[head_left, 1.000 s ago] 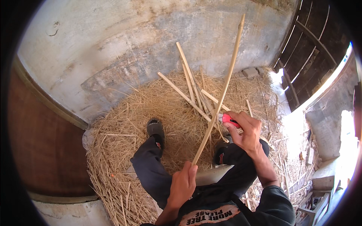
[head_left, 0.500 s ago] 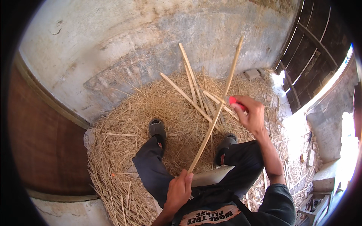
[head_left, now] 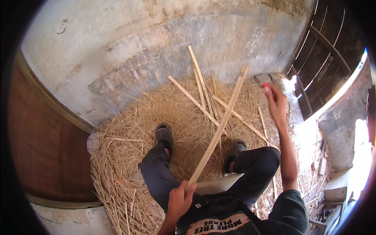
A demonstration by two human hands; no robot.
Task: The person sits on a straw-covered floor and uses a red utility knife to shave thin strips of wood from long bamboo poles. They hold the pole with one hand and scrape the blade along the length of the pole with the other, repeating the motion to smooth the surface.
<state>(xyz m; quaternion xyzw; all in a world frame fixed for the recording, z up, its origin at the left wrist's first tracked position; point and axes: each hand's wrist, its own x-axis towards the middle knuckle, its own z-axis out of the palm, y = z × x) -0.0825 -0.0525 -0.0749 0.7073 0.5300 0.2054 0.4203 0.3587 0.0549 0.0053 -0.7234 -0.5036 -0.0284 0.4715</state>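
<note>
My left hand (head_left: 181, 199) is closed round the lower end of a long pale wooden strip (head_left: 215, 138). The strip slants up and away to the right, its far end slightly blurred. Higher at the right, my right hand (head_left: 276, 102) grips a small red-handled tool (head_left: 265, 85) that looks like a knife. Most of the tool is covered by the fingers, and its blade cannot be made out. This hand is apart from the strip. Beyond the held strip, several loose strips (head_left: 190, 95) lie crossed over one another, some with their far ends near the wall.
Straw-like shavings (head_left: 129, 156) cover the floor around my two shoes. A stained wall (head_left: 129, 51) rises ahead. To the left is a brown panel (head_left: 51, 145); to the right, dark slatted boards (head_left: 319, 55). Grey blocks (head_left: 264, 78) sit at the wall's foot.
My right hand has moved up and right with the red-handled tool, away from the strip. My left hand and the strip have shifted slightly down and left; the strip's far end is lower.
</note>
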